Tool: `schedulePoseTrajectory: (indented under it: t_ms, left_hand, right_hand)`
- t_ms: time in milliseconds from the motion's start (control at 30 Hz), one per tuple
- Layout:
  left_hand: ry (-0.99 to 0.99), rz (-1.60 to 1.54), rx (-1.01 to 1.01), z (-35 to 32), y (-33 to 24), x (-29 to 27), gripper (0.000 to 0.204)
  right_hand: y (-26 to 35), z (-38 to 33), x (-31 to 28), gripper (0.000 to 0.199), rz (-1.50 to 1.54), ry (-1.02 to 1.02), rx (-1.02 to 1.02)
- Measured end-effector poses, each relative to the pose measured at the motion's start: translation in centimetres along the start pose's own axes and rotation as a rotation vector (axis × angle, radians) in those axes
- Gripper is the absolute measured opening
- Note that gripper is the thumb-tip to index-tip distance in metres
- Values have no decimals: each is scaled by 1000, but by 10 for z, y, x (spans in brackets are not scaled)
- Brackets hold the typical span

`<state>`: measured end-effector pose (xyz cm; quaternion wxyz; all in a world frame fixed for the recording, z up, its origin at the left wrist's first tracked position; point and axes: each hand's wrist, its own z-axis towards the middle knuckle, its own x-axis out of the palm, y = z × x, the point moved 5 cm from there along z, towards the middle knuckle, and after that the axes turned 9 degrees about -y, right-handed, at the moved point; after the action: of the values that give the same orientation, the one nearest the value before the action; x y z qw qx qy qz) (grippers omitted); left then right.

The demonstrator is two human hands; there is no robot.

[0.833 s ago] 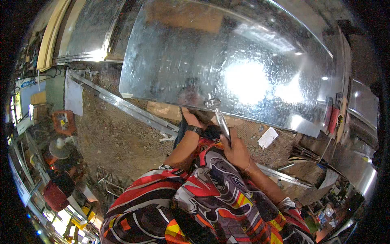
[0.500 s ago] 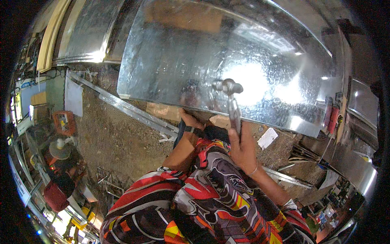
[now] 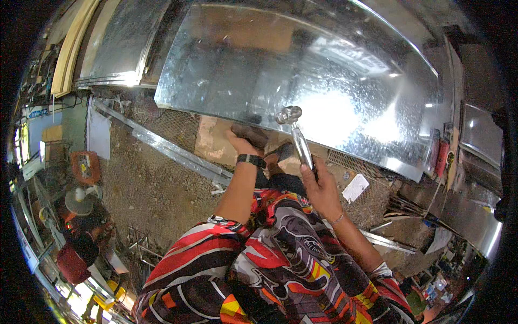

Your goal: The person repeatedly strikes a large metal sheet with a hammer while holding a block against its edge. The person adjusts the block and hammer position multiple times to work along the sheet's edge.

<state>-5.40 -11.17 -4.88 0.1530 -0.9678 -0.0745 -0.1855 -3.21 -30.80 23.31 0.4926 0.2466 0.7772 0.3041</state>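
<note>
My right hand (image 3: 322, 190) is closed round the handle of a metal hammer (image 3: 303, 147). The hammer's head is raised over the near edge of a large, shiny sheet-metal panel (image 3: 226, 81). My left hand (image 3: 240, 144), with a dark watch at the wrist, reaches to that same near edge, left of the hammer. Its fingers are mostly hidden at the panel's rim, so their grip does not show. Just below the edge, between my hands, a dark shoe (image 3: 281, 153) shows.
Long metal strips (image 3: 162, 141) lie on the gravelly ground at left, near an orange box (image 3: 85, 166). A white paper (image 3: 355, 188) lies right of my right hand. A red tool (image 3: 441, 156) is beside the panel's right end. A person in dark red (image 3: 74, 262) is at lower left.
The hammer has swung left and its head now sits nearer the panel's edge. My left hand has shifted slightly left and up, and its forearm is more upright.
</note>
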Motion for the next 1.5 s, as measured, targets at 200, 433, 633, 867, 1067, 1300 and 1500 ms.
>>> schedulePoseTrajectory:
  t_ms: [200, 433, 633, 867, 1067, 1300, 1500]
  left_hand:
    - [-36, 8, 105, -52, -17, 38, 65]
    - [128, 148, -39, 5, 31, -36, 65]
    - [-70, 7, 18, 22, 55, -31, 64]
    - [-68, -62, -93, -82, 40, 50, 69]
    - [-44, -93, -80, -33, 49, 18, 71]
    - [-70, -121, -34, -28, 55, 9, 58]
    - [-114, -88, -112, -54, 53, 36, 55]
  right_hand:
    - [-45, -15, -11, 40, 135, -48, 218]
    - [-34, -1, -8, 35, 109, -8, 163]
    - [-35, 17, 17, 38, -68, 29, 21]
    - [16, 37, -27, 37, 197, -30, 154]
    - [-23, 25, -2, 34, -162, -79, -69]
    - [7, 34, -22, 40, 4, -102, -122]
    - [-30, 29, -8, 39, -123, -122, -62]
